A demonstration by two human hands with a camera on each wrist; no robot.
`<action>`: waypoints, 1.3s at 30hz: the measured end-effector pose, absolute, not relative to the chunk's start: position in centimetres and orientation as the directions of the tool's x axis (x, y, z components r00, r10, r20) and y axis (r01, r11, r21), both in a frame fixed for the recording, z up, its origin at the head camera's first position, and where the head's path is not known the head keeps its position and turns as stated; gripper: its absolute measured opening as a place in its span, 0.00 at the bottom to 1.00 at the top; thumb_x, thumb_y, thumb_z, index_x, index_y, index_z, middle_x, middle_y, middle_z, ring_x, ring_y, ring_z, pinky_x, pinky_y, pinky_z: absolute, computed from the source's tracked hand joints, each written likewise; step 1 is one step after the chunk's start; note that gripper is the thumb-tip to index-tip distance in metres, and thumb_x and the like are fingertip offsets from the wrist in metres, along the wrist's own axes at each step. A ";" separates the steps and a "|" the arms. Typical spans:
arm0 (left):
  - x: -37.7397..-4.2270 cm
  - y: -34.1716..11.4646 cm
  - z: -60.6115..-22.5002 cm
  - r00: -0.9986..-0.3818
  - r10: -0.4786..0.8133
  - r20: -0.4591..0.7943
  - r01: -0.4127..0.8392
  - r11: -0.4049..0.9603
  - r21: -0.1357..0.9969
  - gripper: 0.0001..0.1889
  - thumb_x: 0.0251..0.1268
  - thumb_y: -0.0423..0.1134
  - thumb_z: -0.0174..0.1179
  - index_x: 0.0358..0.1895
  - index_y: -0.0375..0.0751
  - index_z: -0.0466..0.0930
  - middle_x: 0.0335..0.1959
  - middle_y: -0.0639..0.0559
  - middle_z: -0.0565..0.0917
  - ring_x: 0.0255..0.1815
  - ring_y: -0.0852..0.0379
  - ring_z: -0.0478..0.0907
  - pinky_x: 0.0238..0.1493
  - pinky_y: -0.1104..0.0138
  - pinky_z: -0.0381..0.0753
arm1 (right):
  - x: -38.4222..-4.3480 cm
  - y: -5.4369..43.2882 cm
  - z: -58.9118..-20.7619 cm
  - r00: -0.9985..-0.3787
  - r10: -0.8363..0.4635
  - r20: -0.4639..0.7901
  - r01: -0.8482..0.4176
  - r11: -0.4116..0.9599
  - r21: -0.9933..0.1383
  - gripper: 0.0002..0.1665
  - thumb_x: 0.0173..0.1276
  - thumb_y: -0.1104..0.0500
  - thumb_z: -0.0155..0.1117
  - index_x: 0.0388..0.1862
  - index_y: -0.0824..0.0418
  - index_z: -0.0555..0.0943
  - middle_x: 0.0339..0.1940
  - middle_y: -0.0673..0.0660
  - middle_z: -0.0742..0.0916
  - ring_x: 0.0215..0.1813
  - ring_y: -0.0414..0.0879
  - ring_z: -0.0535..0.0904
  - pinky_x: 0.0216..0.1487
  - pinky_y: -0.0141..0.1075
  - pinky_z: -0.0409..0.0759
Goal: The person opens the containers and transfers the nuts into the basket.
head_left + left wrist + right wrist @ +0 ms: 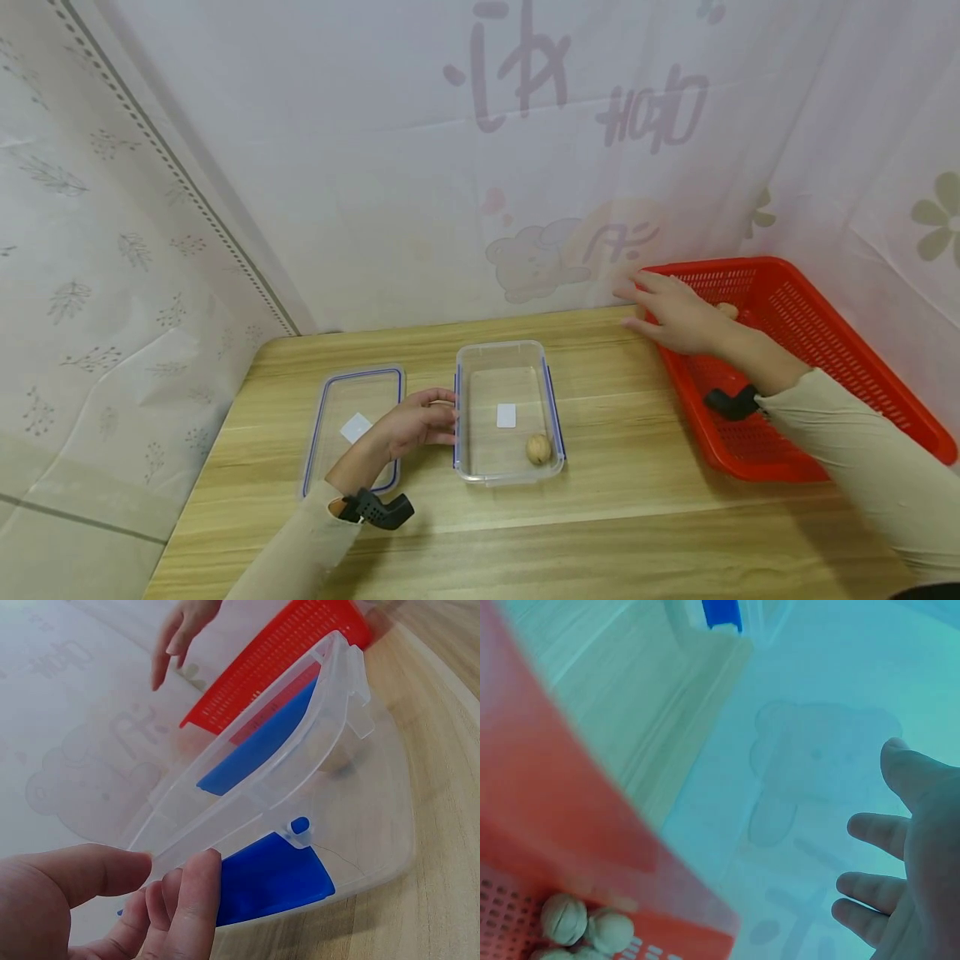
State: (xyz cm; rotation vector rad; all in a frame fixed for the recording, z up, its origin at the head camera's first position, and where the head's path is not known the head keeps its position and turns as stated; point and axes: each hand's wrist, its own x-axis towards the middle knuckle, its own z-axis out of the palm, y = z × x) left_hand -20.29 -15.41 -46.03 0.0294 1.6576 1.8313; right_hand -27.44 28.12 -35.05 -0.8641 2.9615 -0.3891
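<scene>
A clear plastic box [480, 367] with blue side latches stands on the table, one walnut [538, 449] in its near right corner and a white label on its floor. My left hand [422, 421] is at the box's left side; its fingers touch the outside by a blue latch [274, 877], the thumb near the rim. With fingers spread and nothing held, my right hand [675, 315] hovers over the far left corner of the red basket [832, 325]. Several walnuts [564, 919] lie inside that basket.
A clear lid [365, 379] with a blue seal and a white label lies flat left of the box, partly behind my left hand and forearm. The wooden table [600, 533] meets a printed cloth [375, 208] at the back and left.
</scene>
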 end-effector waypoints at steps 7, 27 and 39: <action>-20.3 -15.4 -46.0 -0.784 0.463 -0.414 -0.455 0.026 0.890 0.24 0.74 0.26 0.52 0.68 0.22 0.58 0.37 0.49 0.77 0.37 0.59 0.78 0.46 0.65 0.90 | -27.2 26.0 -35.3 -0.817 -0.575 0.035 -0.561 0.781 -0.275 0.34 0.76 0.46 0.62 0.74 0.61 0.72 0.77 0.71 0.65 0.78 0.68 0.56 0.75 0.74 0.48; -20.4 -15.4 -46.0 -0.785 0.475 -0.397 -0.441 0.021 0.897 0.24 0.74 0.26 0.51 0.68 0.21 0.58 0.38 0.48 0.78 0.39 0.58 0.79 0.47 0.64 0.89 | -26.7 19.4 -36.2 -0.689 -0.724 -0.001 -0.694 0.661 -0.285 0.35 0.77 0.44 0.61 0.75 0.59 0.71 0.79 0.66 0.65 0.80 0.64 0.56 0.80 0.65 0.49; -20.2 -15.4 -46.1 -0.789 0.471 -0.396 -0.439 0.019 0.898 0.23 0.73 0.26 0.52 0.67 0.22 0.59 0.38 0.48 0.79 0.39 0.58 0.80 0.46 0.65 0.90 | -26.4 16.5 -36.6 -0.598 -0.801 -0.026 -0.761 0.578 -0.296 0.33 0.77 0.44 0.60 0.74 0.58 0.72 0.77 0.67 0.68 0.79 0.63 0.58 0.80 0.61 0.53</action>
